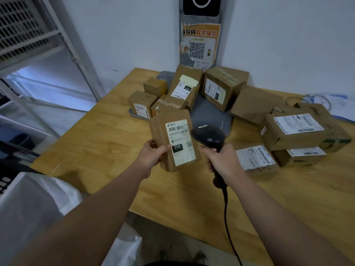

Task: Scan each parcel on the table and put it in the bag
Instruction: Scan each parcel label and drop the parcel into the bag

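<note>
My left hand [151, 154] grips a flat brown cardboard parcel [159, 127] by its left edge, held upright above the wooden table [107, 143], its white shipping label facing me. My right hand [222, 160] holds a black corded barcode scanner [208, 137] by its handle, the scanner head right beside the parcel's label. Several more brown parcels [294, 131] lie on the table behind and to the right. A white bag [32, 204] stands open at the lower left, beside the table's edge.
A grey pad [211, 116] lies under the parcels at the back. The scanner's black cable [228, 227] hangs down over the table's front edge. A metal shelf rack [38, 54] stands at the left. Papers and a thin cable [326, 102] lie at the far right.
</note>
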Action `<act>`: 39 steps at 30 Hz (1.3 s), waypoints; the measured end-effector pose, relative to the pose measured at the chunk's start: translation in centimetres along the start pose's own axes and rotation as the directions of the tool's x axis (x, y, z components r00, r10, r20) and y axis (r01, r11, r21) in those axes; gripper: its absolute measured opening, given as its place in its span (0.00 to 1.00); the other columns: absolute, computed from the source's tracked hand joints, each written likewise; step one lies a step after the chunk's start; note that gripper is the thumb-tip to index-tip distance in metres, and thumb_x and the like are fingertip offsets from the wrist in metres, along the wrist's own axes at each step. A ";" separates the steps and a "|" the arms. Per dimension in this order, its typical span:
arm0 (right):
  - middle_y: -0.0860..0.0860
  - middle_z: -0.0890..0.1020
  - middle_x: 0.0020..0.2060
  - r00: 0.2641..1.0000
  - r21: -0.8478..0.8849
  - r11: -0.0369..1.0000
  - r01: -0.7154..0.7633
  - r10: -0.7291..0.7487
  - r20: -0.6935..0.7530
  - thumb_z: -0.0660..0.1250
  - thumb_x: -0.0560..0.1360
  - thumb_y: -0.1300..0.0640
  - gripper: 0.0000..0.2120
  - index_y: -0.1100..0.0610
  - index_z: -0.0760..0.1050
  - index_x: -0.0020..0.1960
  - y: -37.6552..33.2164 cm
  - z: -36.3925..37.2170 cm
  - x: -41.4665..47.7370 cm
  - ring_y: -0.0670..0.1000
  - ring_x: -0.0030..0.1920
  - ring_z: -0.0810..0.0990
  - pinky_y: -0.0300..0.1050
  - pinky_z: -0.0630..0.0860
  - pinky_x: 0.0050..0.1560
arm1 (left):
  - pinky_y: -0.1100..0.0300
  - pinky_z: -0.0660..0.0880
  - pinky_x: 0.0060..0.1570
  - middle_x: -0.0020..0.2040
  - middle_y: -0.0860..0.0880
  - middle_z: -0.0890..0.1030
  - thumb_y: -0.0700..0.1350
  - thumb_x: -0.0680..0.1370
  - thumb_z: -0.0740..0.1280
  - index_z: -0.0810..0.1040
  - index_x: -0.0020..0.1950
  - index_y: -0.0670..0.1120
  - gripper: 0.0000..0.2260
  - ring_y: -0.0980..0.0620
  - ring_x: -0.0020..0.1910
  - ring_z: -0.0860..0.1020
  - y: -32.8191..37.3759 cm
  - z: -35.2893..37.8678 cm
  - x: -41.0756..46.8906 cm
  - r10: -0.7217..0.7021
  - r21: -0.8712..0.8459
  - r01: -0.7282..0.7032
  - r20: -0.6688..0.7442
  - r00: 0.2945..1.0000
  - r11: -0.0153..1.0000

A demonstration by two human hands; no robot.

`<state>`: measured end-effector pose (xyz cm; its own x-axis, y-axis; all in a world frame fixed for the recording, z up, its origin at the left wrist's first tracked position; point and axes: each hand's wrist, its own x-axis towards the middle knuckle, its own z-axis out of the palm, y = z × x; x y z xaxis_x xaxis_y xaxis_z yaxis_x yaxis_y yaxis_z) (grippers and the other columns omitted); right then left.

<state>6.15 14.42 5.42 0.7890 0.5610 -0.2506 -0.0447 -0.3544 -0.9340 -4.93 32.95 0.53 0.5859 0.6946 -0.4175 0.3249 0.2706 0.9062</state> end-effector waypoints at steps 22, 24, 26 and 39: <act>0.51 0.77 0.23 1.000 -0.113 0.993 0.021 -0.023 -0.014 0.68 0.76 0.52 0.15 0.58 0.75 0.34 -1.3 5.2 -1.7 0.45 0.22 0.76 0.36 0.76 0.29 | 0.50 0.76 0.59 0.65 0.48 0.75 0.49 0.67 0.79 0.64 0.73 0.43 0.39 0.48 0.60 0.77 -2.2 -3.5 4.2 -0.012 -0.077 0.016 0.048 0.999 0.997; 0.51 0.77 0.23 0.999 -0.121 0.992 0.021 -0.024 -0.022 0.68 0.76 0.51 0.14 0.59 0.76 0.36 -1.2 5.1 -1.6 0.46 0.23 0.77 0.37 0.76 0.29 | 0.51 0.76 0.59 0.66 0.47 0.74 0.48 0.68 0.78 0.64 0.73 0.43 0.38 0.48 0.60 0.76 -2.2 -3.5 4.2 -0.013 -0.077 0.016 0.049 0.999 0.997; 0.51 0.78 0.24 1.000 -0.112 0.994 0.016 -0.018 -0.022 0.68 0.76 0.51 0.13 0.60 0.76 0.40 -1.1 4.9 -1.5 0.45 0.23 0.77 0.36 0.75 0.29 | 0.52 0.76 0.58 0.66 0.47 0.74 0.47 0.68 0.78 0.63 0.73 0.43 0.38 0.48 0.61 0.76 -2.4 -3.5 4.3 -0.015 -0.073 0.018 0.051 0.999 0.997; 0.49 0.76 0.23 1.000 -0.101 0.995 0.012 -0.013 -0.008 0.69 0.76 0.51 0.12 0.59 0.76 0.41 -0.2 4.5 -1.3 0.46 0.23 0.77 0.37 0.75 0.29 | 0.49 0.75 0.61 0.66 0.47 0.74 0.47 0.69 0.78 0.63 0.73 0.42 0.38 0.47 0.61 0.76 -2.9 -3.4 4.1 -0.021 -0.076 0.023 0.035 0.999 0.997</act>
<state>2.39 17.12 4.78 0.7942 0.5597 -0.2365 0.0270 -0.4214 -0.9065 -5.98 37.31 -3.57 0.6049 0.6648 -0.4383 0.2810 0.3368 0.8987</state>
